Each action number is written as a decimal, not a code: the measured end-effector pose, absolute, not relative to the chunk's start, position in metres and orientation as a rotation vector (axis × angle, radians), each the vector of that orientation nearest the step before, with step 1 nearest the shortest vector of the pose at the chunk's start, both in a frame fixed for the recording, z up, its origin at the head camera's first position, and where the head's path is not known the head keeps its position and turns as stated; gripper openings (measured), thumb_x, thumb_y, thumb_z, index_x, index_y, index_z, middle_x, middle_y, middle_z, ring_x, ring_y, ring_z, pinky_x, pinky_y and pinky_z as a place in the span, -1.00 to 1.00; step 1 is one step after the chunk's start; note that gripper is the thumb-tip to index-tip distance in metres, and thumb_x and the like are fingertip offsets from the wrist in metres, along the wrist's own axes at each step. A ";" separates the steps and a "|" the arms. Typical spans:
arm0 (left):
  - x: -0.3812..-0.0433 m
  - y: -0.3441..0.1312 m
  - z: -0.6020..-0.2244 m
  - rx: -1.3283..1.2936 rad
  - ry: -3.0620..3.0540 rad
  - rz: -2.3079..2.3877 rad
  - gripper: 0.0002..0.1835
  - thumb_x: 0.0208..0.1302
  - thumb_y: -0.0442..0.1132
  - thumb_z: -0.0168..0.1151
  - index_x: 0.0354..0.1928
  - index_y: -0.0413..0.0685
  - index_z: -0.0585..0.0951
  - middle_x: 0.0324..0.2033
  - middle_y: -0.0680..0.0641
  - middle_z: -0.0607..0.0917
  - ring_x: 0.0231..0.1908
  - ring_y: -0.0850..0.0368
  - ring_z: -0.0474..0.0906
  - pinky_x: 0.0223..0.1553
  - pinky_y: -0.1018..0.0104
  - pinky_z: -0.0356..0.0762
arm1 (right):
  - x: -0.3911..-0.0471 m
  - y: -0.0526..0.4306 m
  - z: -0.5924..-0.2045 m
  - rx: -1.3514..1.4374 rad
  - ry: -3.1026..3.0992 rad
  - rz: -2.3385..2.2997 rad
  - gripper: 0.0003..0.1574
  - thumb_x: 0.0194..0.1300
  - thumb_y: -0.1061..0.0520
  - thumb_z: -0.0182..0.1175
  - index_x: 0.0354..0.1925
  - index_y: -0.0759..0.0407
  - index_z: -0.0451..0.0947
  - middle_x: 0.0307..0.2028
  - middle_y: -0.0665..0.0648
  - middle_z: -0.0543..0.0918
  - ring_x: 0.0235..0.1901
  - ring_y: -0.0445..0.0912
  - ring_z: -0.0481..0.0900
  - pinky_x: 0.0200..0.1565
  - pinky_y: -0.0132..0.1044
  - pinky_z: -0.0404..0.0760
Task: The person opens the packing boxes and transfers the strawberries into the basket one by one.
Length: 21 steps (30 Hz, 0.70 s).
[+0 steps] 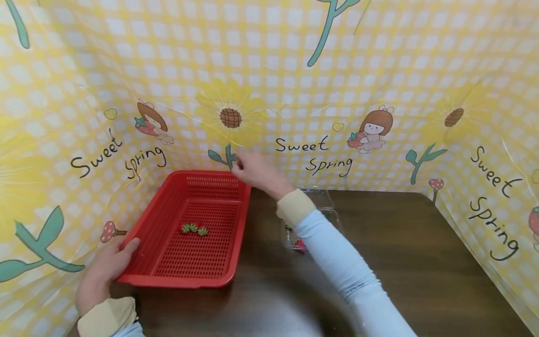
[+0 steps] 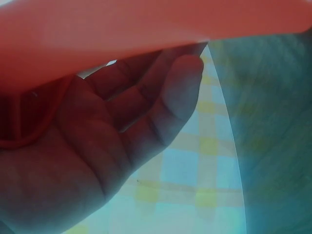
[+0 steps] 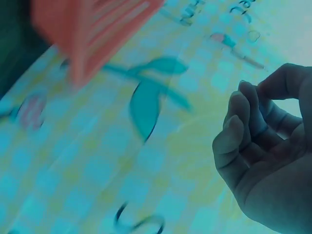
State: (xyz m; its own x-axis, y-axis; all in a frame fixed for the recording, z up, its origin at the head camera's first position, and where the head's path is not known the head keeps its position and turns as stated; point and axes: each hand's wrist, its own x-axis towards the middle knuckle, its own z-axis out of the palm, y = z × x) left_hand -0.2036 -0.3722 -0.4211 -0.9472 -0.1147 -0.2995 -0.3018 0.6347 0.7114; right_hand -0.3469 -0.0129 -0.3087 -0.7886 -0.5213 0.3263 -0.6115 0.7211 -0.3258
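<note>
A red plastic basket [image 1: 242, 224] with a slotted bottom is at the left in the head view. A few strawberries [image 1: 194, 228] with green leafy tops lie inside it. My left hand [image 1: 110, 262] grips the basket's near left rim, thumb on top; in the left wrist view its fingers [image 2: 141, 107] curl beneath the red rim. My right hand [image 1: 257, 171] is raised just beyond the basket's far right corner, apart from it. Its fingers [image 3: 229, 134] are curled towards the thumb, with nothing visible between them.
Right of the basket, a clear plastic box [image 1: 290, 236] with its lid [image 1: 322, 199] folded back stands on the dark wooden table [image 1: 400, 252]. Some strawberries [image 1: 300, 246] show in it, partly behind my right forearm. Yellow checked cloth [image 1: 269, 84] hangs around the table.
</note>
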 end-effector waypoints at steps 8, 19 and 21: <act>-0.203 -0.372 -0.421 -0.276 2.748 1.119 -0.27 0.51 0.17 -0.23 0.24 -0.46 0.27 -0.18 -0.33 0.63 -0.35 0.10 0.58 -0.36 0.27 0.50 | -0.345 0.051 -0.342 0.882 -2.730 0.424 -0.74 0.33 0.14 0.08 -0.51 0.06 0.33 -0.63 -0.02 0.36 -0.61 -0.17 0.30 -0.51 -0.37 0.29; -0.203 -0.372 -0.420 -0.289 2.766 1.099 -0.29 0.52 0.16 -0.22 0.22 -0.45 0.31 -0.20 -0.31 0.63 -0.34 0.11 0.57 -0.36 0.28 0.48 | -0.330 0.107 -0.393 0.910 -2.959 0.230 -0.77 0.32 0.17 0.07 -0.50 0.02 0.36 -0.64 -0.04 0.38 -0.66 -0.19 0.28 -0.59 -0.34 0.24; -0.203 -0.371 -0.419 -0.292 2.765 1.093 -0.28 0.51 0.18 -0.22 0.23 -0.44 0.30 -0.18 -0.32 0.63 -0.34 0.10 0.57 -0.36 0.27 0.48 | -0.328 0.113 -0.402 0.906 -3.006 0.227 -0.80 0.33 0.15 0.10 -0.46 0.01 0.38 -0.62 -0.04 0.42 -0.64 -0.18 0.33 -0.59 -0.33 0.27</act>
